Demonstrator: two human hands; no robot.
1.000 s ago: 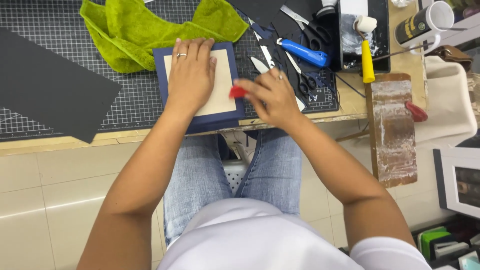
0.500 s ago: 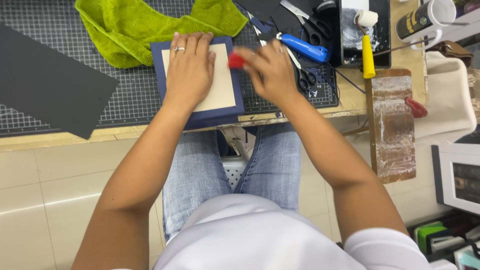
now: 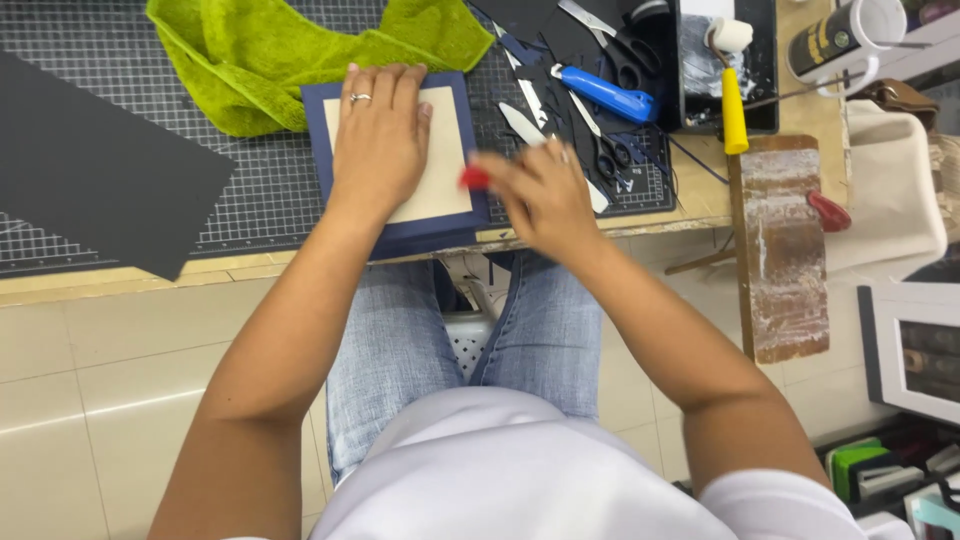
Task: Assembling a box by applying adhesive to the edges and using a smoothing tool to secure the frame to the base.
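A dark blue board with a cream panel (image 3: 447,180) lies on the gridded cutting mat (image 3: 250,190) at the table's front edge. My left hand (image 3: 378,135), with a ring on one finger, presses flat on the cream panel. My right hand (image 3: 540,190) is closed around a small red tool (image 3: 474,179), whose tip touches the board's right edge. The hand is blurred by motion.
A green towel (image 3: 280,50) lies behind the board. A large black sheet (image 3: 90,180) covers the mat's left side. Scissors (image 3: 610,40), a blue-handled knife (image 3: 605,95), a yellow-handled roller (image 3: 733,95) in a black tray and a paint-smeared wooden board (image 3: 785,250) sit to the right.
My right hand has slid the red tool along the board's right edge, away from me and then back toward me. My left hand stays pressed on the panel.
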